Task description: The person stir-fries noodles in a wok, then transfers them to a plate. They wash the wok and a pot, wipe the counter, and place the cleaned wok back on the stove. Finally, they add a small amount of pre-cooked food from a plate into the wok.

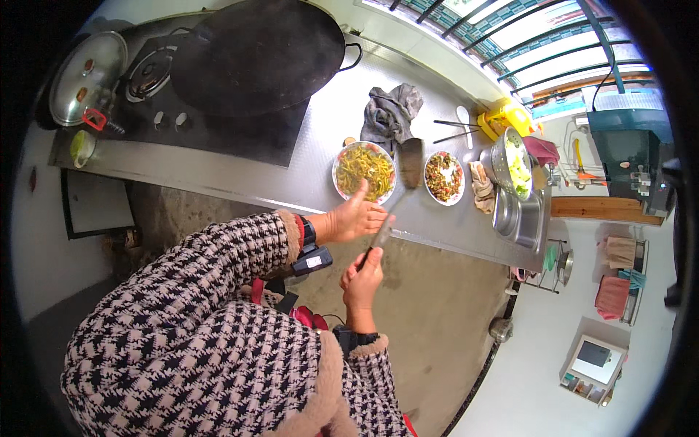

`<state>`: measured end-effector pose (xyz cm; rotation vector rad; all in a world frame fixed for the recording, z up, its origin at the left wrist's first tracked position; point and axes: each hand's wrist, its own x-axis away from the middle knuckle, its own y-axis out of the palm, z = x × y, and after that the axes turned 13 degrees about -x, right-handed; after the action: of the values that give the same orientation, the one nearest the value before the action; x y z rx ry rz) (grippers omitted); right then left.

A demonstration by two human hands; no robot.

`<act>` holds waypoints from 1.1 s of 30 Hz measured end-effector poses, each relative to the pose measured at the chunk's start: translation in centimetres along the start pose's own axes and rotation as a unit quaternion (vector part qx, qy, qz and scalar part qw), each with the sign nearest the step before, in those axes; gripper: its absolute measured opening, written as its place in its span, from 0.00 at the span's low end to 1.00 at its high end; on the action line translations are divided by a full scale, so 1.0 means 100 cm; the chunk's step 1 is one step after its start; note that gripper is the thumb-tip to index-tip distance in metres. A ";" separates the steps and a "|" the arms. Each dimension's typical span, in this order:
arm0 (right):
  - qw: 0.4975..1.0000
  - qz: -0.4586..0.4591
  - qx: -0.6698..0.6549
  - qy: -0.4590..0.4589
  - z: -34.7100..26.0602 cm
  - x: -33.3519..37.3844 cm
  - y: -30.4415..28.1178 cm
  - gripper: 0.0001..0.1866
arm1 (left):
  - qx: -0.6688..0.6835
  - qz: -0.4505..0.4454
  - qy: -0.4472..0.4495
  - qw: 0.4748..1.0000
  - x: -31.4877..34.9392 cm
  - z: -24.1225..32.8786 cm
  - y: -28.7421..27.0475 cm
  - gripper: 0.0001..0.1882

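Observation:
My right hand (362, 282) is closed round the handle of a long wok spatula (412, 162). Its dark, wide blade reaches over the counter between two dishes. My left hand (352, 218) has its fingers stretched out beside the spatula handle; whether they touch it I cannot tell. Just beyond my left hand stands a bowl of yellow-green shredded food (362, 166), its near rim close to my thumb. Right of the blade sits a bowl of chopped, mixed food (443, 177), brown, red and green.
A large black wok (258, 54) covers much of the stove at the far left, near a steel lid (89, 76). A grey cloth (393, 109) lies behind the bowls. To the right are a colander of greens (513, 164), a sink (518, 222) and a yellow jug (510, 115).

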<state>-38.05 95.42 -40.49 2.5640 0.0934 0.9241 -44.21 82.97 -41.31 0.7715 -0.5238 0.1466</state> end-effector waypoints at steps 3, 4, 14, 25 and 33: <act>0.969 -0.084 0.179 -0.149 0.000 0.000 0.004 0.26 | -0.033 -0.034 -0.100 0.994 0.001 -0.004 0.005 0.53; 0.994 -0.053 0.032 0.093 -0.002 0.000 0.004 0.26 | -0.007 -0.048 -0.110 0.993 0.001 -0.003 0.003 0.50; 0.904 -0.313 -0.166 0.240 -0.039 0.004 0.045 0.29 | -0.307 -0.047 0.020 0.950 0.076 0.038 0.005 0.20; 0.966 -0.250 0.031 0.063 -0.040 -0.073 -0.036 0.24 | -0.664 0.435 0.213 0.570 0.182 0.128 -0.100 0.21; 0.999 -0.022 -0.027 0.013 -0.138 -0.111 -0.194 0.15 | -0.798 0.430 0.137 0.399 0.230 0.175 -0.111 0.18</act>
<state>-53.79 115.85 -45.30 2.4918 0.1303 0.9302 -27.82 61.40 -26.29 -1.5420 -0.4418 0.5920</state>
